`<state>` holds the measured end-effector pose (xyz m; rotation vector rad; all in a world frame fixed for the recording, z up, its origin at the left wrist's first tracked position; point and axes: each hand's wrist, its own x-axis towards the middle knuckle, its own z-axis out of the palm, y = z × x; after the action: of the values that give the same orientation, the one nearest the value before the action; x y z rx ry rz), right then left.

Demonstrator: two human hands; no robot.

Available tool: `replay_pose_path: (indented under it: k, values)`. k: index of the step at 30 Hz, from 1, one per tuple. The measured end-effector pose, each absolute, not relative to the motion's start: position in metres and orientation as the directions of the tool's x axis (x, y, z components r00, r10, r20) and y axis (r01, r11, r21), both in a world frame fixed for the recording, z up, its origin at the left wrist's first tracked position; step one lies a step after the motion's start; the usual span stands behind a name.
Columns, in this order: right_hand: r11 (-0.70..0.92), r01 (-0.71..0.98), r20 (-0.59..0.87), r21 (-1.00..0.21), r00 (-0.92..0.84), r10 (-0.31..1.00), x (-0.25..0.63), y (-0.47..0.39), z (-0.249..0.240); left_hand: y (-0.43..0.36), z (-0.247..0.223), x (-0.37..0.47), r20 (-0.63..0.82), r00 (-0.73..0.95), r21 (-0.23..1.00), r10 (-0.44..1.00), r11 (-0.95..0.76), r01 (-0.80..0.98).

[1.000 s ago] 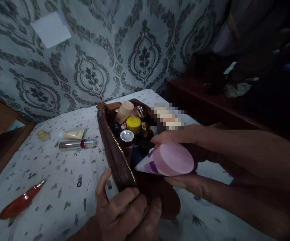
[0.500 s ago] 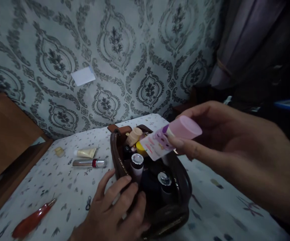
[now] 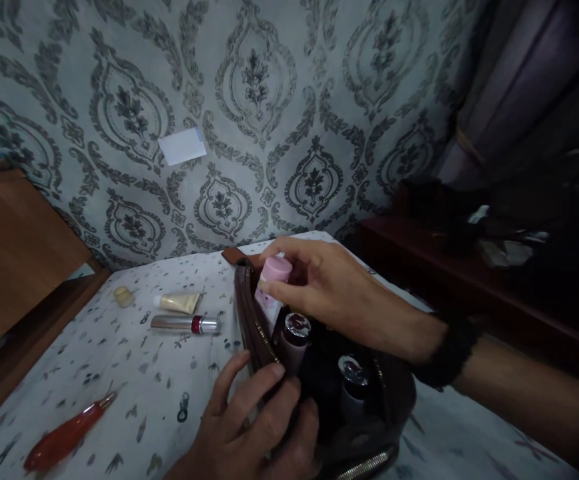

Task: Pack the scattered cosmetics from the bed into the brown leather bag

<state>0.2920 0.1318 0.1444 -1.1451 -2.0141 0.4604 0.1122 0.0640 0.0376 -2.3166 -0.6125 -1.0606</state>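
Observation:
A brown zip pouch (image 3: 254,327) stands open on a patterned white cloth (image 3: 134,380), packed with cosmetic bottles. My right hand (image 3: 329,293) grips a pink-capped tube (image 3: 272,283) and holds it upright, cap up, inside the pouch against its left wall. My left hand (image 3: 254,427) clasps the pouch's near left rim, fingers over the zip. Two silver-capped bottles (image 3: 295,333) (image 3: 353,380) stand in the pouch just below the tube.
On the cloth left of the pouch lie a silver lipstick with a red band (image 3: 185,325), a cream tube (image 3: 175,303), a small yellow piece (image 3: 123,295) and a red-handled tool (image 3: 64,437). A wooden panel (image 3: 14,253) stands at left, a dark shelf (image 3: 469,280) at right.
My right hand lifted the pink-capped tube up out of the pouch, then brought it back down into the pouch by its left wall. My left hand stayed on the rim.

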Motion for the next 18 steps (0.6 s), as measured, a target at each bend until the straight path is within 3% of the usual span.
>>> replay_pose_path:
  k: [6,11,18]
  values:
    - [0.488,0.674,0.220,-0.554,-0.447,0.867,0.287,0.140,0.132,0.062,0.036,0.113,0.785,0.584,-0.248,0.205,-0.760,0.600]
    - [0.445,0.779,0.117,-0.441,-0.441,0.890,0.284,0.141,0.123,0.064,0.035,0.115,0.786,0.590,-0.258,0.184,-0.770,0.583]
    - [0.505,0.781,0.145,-0.367,-0.488,0.861,0.280,0.141,0.123,0.066,0.023,0.112,0.784,0.598,-0.304,0.166,-0.737,0.603]
